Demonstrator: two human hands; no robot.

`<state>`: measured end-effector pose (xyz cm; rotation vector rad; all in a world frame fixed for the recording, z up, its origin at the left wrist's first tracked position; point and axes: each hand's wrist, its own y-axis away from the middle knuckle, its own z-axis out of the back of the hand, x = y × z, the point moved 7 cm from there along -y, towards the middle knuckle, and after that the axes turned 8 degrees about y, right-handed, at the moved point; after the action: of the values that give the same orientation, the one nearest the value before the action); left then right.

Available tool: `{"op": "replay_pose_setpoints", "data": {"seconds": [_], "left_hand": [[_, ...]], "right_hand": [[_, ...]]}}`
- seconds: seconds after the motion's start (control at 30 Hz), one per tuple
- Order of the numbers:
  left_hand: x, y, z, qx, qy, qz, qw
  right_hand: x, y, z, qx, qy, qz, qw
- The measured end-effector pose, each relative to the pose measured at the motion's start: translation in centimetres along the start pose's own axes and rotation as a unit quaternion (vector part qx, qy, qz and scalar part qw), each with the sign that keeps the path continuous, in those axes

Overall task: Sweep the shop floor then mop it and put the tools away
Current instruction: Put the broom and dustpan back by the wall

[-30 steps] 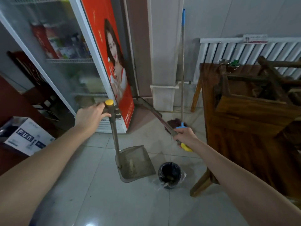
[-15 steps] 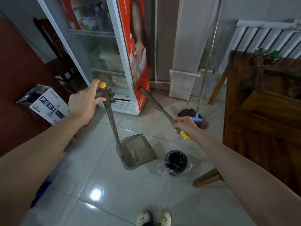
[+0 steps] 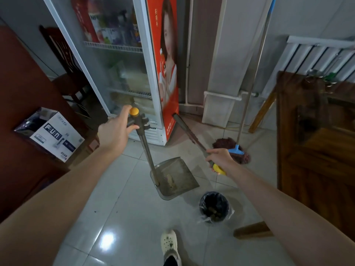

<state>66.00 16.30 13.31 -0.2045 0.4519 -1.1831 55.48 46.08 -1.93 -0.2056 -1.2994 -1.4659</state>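
Note:
My left hand (image 3: pixel 115 133) grips the yellow-capped top of a long-handled grey dustpan (image 3: pixel 175 177), whose pan hangs just above the pale floor tiles with some dirt in it. My right hand (image 3: pixel 221 160) holds the yellow-tipped end of a broom handle (image 3: pixel 189 132) that slants away toward the gap beside the fridge; the broom's head is hidden. A mop (image 3: pixel 233 151) with a reddish-brown head and blue clamp leans upright against the wall, just beyond my right hand.
A glass-door fridge (image 3: pixel 123 73) with a red side panel stands ahead. A small black bin (image 3: pixel 214 207) with a plastic liner sits on the floor below the dustpan. Wooden furniture (image 3: pixel 317 141) fills the right; a cardboard box (image 3: pixel 50 133) lies left. My shoe (image 3: pixel 170 244) shows below.
The view has tilted down and pulled back from the corner, so my shoe now shows. Both hands keep their hold on the dustpan and broom, which stay in about the same place.

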Motion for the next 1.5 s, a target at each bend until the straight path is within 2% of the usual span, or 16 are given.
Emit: {"op": "replay_pose_setpoints", "data": {"seconds": [0.37, 0.57, 0.7, 0.9, 1.2, 1.37, 1.5], "left_hand": [[3.3, -12.8, -6.4, 0.026, 0.044, -0.056, 0.997], [3.1, -18.4, -9.3, 0.049, 0.048, -0.083, 0.994], [2.7, -21.3, -10.6, 0.053, 0.055, -0.107, 0.991], [1.8, -26.0, -12.2, 0.045, 0.058, -0.097, 0.993], [-3.7, -34.5, -21.0, 0.059, 0.02, -0.168, 0.984], [-7.3, -40.3, -26.4, 0.101, -0.004, -0.173, 0.98], [-9.4, -43.7, -29.7, 0.146, 0.003, -0.145, 0.979]], "right_hand": [[9.3, -9.3, -2.7, -0.041, -0.019, -0.045, 0.998], [12.7, -13.3, -1.7, -0.062, -0.056, -0.055, 0.995], [14.4, -15.9, 0.1, -0.076, -0.073, -0.061, 0.993], [16.5, -19.9, 2.9, -0.081, -0.034, -0.059, 0.994], [18.8, -30.7, 9.1, -0.051, -0.002, -0.079, 0.996], [19.4, -36.5, 13.8, -0.014, 0.018, -0.114, 0.993], [19.7, -39.9, 16.8, -0.015, 0.052, -0.117, 0.992]]}}
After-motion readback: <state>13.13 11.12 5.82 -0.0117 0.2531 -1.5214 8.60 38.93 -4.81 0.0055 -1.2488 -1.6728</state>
